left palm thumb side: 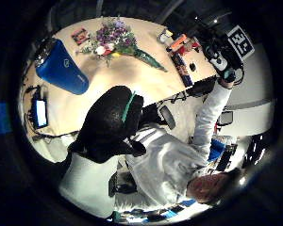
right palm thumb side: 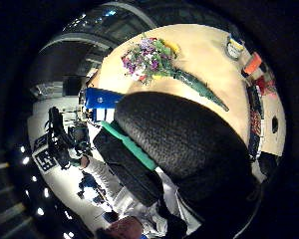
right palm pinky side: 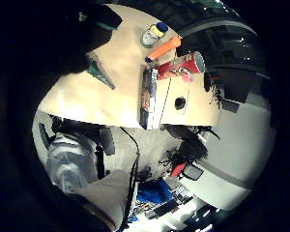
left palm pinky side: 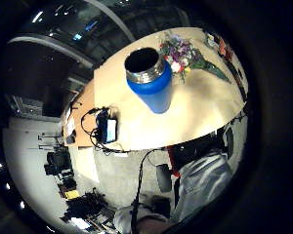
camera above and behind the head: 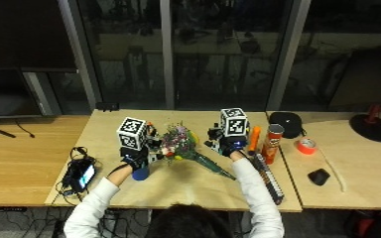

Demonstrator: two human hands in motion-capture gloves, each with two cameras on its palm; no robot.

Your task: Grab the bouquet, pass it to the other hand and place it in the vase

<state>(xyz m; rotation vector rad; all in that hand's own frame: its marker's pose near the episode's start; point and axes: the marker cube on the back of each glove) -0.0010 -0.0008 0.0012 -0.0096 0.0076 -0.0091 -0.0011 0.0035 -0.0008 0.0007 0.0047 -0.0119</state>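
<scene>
Both forearms were raised above the table. The left hand [camera above and behind the head: 136, 159] and right hand [camera above and behind the head: 230, 147] hovered apart, holding nothing, fingers relaxed.

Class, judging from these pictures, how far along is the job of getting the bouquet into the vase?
Nothing looks done: the bouquet lies on the table, beside the blue vase. Neither the left hand nor the right hand holds it. Picking up, passing and placing all remain.

A light wooden table [camera above and behind the head: 197, 191] holds a paper-wrapped flower bouquet [camera above and behind the head: 185, 148] lying at centre, a tall blue metal vase [camera above and behind the head: 141, 173] standing to its left, a red crisp tube [camera above and behind the head: 271, 144] upright at right
</scene>
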